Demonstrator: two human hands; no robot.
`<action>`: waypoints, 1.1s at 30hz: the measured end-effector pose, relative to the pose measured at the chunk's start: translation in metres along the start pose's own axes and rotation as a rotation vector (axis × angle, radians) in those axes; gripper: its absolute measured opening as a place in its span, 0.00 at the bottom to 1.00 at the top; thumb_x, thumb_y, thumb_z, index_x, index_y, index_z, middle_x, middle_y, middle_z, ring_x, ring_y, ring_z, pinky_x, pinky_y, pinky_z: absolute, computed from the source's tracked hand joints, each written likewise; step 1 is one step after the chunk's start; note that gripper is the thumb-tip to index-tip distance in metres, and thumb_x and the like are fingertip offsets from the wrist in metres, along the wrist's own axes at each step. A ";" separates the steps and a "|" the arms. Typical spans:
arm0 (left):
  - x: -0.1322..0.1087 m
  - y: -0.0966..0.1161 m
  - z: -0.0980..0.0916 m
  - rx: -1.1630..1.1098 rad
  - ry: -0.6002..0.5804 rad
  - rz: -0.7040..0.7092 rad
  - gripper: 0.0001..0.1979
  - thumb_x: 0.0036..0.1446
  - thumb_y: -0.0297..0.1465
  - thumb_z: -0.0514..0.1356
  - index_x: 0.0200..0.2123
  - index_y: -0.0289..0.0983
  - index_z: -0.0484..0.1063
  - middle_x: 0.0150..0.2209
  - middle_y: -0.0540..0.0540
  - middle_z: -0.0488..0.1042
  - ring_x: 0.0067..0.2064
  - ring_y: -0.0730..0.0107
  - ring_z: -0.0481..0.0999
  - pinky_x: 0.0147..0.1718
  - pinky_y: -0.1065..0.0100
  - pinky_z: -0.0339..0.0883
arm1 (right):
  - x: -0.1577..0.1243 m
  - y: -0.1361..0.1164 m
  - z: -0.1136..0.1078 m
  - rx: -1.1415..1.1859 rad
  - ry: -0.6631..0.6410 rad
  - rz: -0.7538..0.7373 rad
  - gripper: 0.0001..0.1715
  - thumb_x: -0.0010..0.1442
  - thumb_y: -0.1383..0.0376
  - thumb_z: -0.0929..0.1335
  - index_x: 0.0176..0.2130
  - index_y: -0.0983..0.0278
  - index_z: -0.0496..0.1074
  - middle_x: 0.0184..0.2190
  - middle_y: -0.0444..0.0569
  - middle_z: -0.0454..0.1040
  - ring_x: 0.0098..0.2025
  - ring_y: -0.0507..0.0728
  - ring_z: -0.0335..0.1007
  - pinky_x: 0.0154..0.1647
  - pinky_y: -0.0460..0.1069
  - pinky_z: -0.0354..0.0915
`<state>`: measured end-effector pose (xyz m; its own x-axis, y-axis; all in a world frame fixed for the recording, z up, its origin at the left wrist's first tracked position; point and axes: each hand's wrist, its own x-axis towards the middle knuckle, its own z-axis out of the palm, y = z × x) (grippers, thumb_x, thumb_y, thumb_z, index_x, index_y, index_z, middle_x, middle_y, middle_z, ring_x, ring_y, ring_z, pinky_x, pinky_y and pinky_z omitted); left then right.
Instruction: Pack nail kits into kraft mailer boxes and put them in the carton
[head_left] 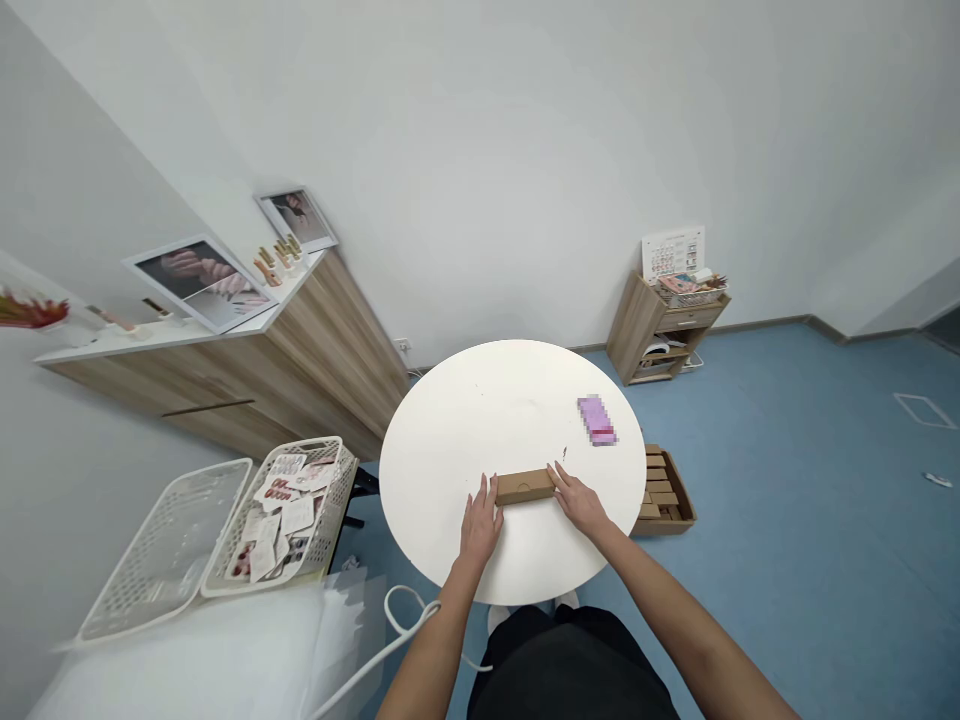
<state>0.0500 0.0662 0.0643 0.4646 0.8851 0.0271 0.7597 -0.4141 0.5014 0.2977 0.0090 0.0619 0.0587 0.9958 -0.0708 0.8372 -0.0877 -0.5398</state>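
A slim brown cardboard box (523,487) lies closed on the round white table (450,420), near its front half. My left hand (480,522) grips the box's left end, with the fingers pointing away from me. At the right end, my right hand (577,500) has its fingers pressed on the corner, so the box is held between both hands. What is inside the box is hidden. Beyond my right hand, a blurred-out purple item (597,420) rests on the table, with a small dark mark (565,453) nearer the box.
Right of the table, a carton (686,500) of small brown boxes stands on the blue floor. White baskets (341,490) are at the left, one full of cards, near a white cable (390,650). A wooden cabinet (337,350) and a small shelf unit (630,330) stand by the walls.
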 end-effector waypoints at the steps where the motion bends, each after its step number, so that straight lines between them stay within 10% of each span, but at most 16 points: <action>1: 0.000 0.000 0.002 0.038 0.024 0.016 0.32 0.62 0.28 0.47 0.69 0.41 0.46 0.70 0.40 0.49 0.67 0.58 0.57 0.65 0.48 0.46 | 0.000 -0.004 0.004 -0.030 0.019 0.014 0.37 0.62 0.68 0.59 0.68 0.55 0.50 0.69 0.46 0.51 0.59 0.62 0.64 0.50 0.55 0.69; 8: 0.022 -0.004 0.006 0.060 0.094 0.190 0.32 0.59 0.26 0.49 0.66 0.34 0.46 0.64 0.32 0.57 0.65 0.51 0.58 0.60 0.46 0.56 | 0.007 -0.028 0.019 -0.006 0.092 0.165 0.38 0.56 0.76 0.60 0.64 0.59 0.57 0.66 0.51 0.58 0.52 0.62 0.71 0.49 0.55 0.68; 17: 0.051 0.016 -0.015 0.065 -0.288 0.322 0.15 0.57 0.26 0.55 0.48 0.42 0.64 0.44 0.46 0.67 0.38 0.63 0.75 0.33 0.66 0.69 | -0.049 -0.027 0.011 0.248 0.228 0.337 0.30 0.54 0.71 0.66 0.56 0.55 0.62 0.50 0.47 0.73 0.48 0.59 0.71 0.47 0.50 0.64; 26: 0.077 0.126 0.020 -0.299 -0.333 0.531 0.13 0.57 0.36 0.58 0.46 0.44 0.67 0.42 0.48 0.71 0.42 0.63 0.75 0.39 0.64 0.70 | -0.123 0.062 -0.062 0.479 0.564 0.346 0.29 0.53 0.66 0.69 0.55 0.57 0.67 0.54 0.51 0.71 0.55 0.61 0.65 0.56 0.57 0.61; 33: 0.076 0.242 0.123 -0.453 -0.396 0.556 0.17 0.58 0.37 0.59 0.50 0.41 0.66 0.45 0.44 0.72 0.47 0.59 0.73 0.46 0.58 0.70 | -0.191 0.174 -0.150 0.574 0.433 0.344 0.26 0.49 0.66 0.72 0.49 0.60 0.70 0.46 0.49 0.74 0.46 0.57 0.70 0.47 0.52 0.66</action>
<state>0.3254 0.0071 0.0810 0.9098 0.4001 0.1104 0.1524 -0.5694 0.8078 0.5141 -0.1920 0.1074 0.5676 0.8221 -0.0432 0.3298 -0.2751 -0.9030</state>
